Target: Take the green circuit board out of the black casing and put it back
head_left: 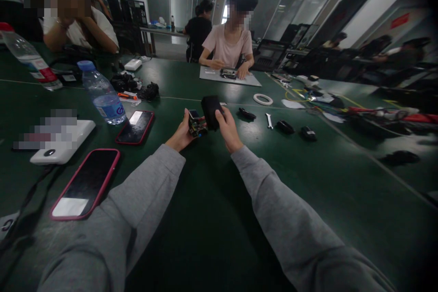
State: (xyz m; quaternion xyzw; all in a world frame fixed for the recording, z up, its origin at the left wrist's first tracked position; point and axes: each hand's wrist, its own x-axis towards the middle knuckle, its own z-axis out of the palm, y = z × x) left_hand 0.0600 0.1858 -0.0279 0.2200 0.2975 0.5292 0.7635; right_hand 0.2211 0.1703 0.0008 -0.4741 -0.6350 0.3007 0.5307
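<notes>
My left hand (183, 136) is closed around a small circuit board assembly (195, 125) with a dark screen-like part on top and a touch of blue at its lower edge. Close beside it, my right hand (228, 131) grips a black plastic housing (210, 112), held upright and slightly tilted. The two parts are nearly side by side above the green table (205, 219); whether they touch I cannot tell. To the right of my right hand lie a black part (247, 114), a small wrench (269, 121) and two more black pieces (285, 127).
Two phones (85, 185) in red cases, a white power bank (65, 146) and water bottles (106, 100) stand or lie on the left. A tape roll (263, 99) lies farther back. Cables (308, 93) clutter the right. Across the table a person works on a grey mat (208, 74).
</notes>
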